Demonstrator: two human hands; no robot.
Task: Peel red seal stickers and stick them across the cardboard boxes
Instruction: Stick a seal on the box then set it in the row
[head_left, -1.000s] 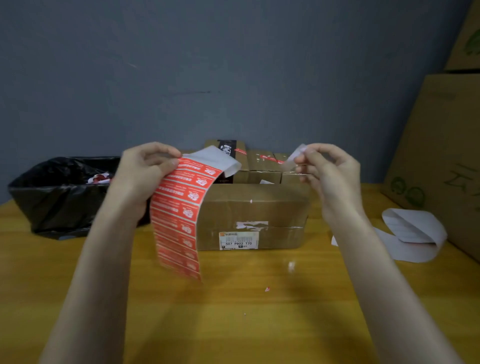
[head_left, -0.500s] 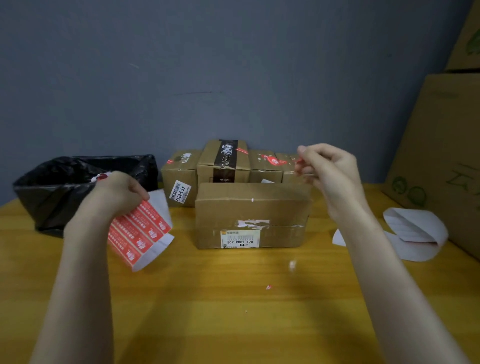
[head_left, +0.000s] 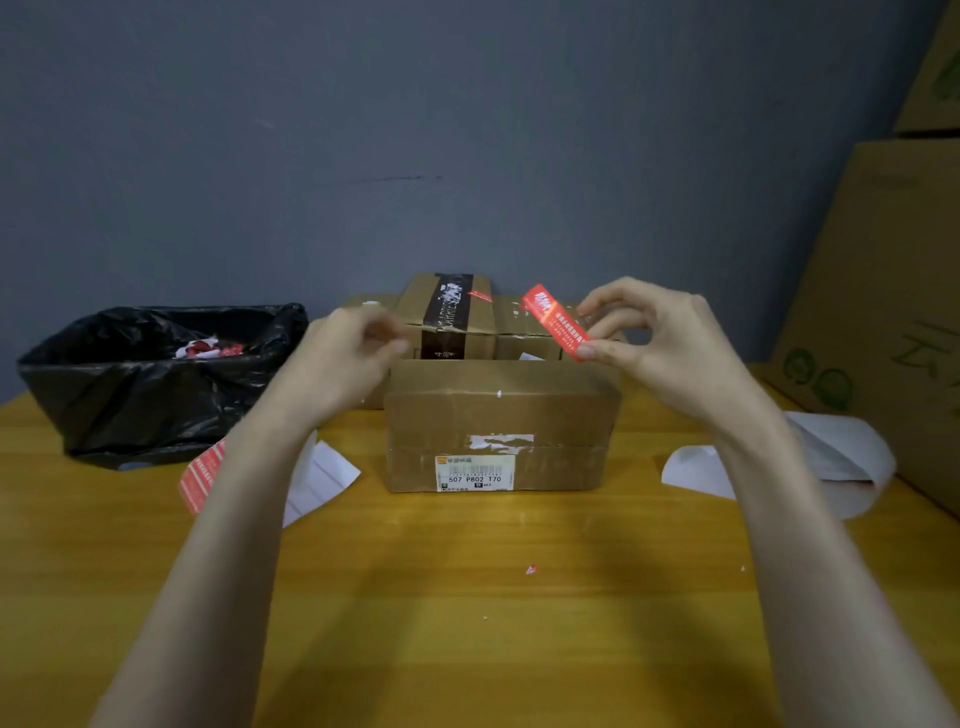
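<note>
The right hand (head_left: 670, 343) holds one red sticker (head_left: 553, 322) up in the air, in the middle of the frame and a bit to the right. The sticker is long and thin. It is bright red with small white writing on it. It leans, with its top end up and to the left. Its low end is pinched between the thumb and the fingers (head_left: 618, 356) of that hand. It hangs just above the back right corner of the front box (head_left: 498, 410).

The left hand (head_left: 353, 353) is up near the left side of that box. It is blurry. Its fingers look curled, but I cannot tell if they hold anything.

The front box is brown cardboard with clear tape on it. It has a white label (head_left: 475, 473) on its near side and a torn white patch above that. More brown boxes (head_left: 524, 332) stand in a row right behind it. One of them has a black band and a small red sticker on top.

The sticker sheet (head_left: 200, 475) lies on the yellow counter (head_left: 467, 623) at the left, partly under the left arm. It is red on one part and white on the other.

A black bag (head_left: 156, 374) with red and white scraps in it sits at the far left. A curl of white paper (head_left: 841, 457) lies at the right, beside big cardboard boxes (head_left: 883, 312).
</note>
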